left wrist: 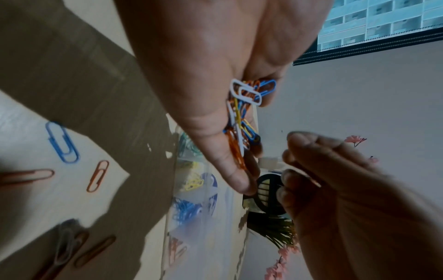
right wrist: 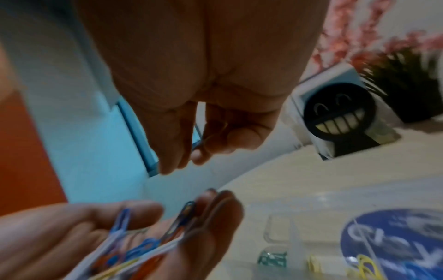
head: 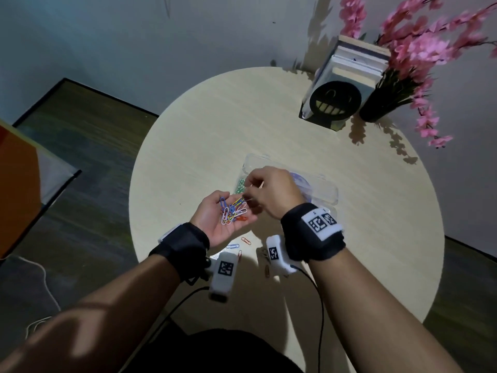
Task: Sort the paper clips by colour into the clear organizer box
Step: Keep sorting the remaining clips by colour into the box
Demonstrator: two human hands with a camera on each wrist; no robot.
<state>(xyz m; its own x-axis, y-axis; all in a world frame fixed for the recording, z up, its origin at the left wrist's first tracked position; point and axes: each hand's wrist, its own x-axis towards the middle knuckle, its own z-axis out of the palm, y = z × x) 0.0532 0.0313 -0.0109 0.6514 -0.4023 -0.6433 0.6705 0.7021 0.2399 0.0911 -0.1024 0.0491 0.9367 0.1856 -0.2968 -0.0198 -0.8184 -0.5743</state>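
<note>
My left hand (head: pixel 234 205) lies palm up over the table's front half, carrying a loose pile of paper clips (head: pixel 231 213) in white, blue, orange and yellow, also seen as the clip pile (left wrist: pixel 239 117). Just above it my right hand (head: pixel 251 184) has its fingers curled, and thumb and forefinger pinch what looks like one thin paper clip (right wrist: pixel 203 136); its colour is unclear. Behind the hands lies the clear organizer box (head: pixel 326 193), partly hidden. Its compartments hold green clips (left wrist: pixel 189 148), yellow clips (left wrist: pixel 191 182) and blue clips (left wrist: pixel 184 208).
Loose clips lie on the round table near my wrists, among them a blue clip (left wrist: pixel 63 142) and an orange clip (left wrist: pixel 98 176). A black smiley bookend with books (head: pixel 334 101) and a dark vase of pink flowers (head: pixel 382 105) stand at the back right.
</note>
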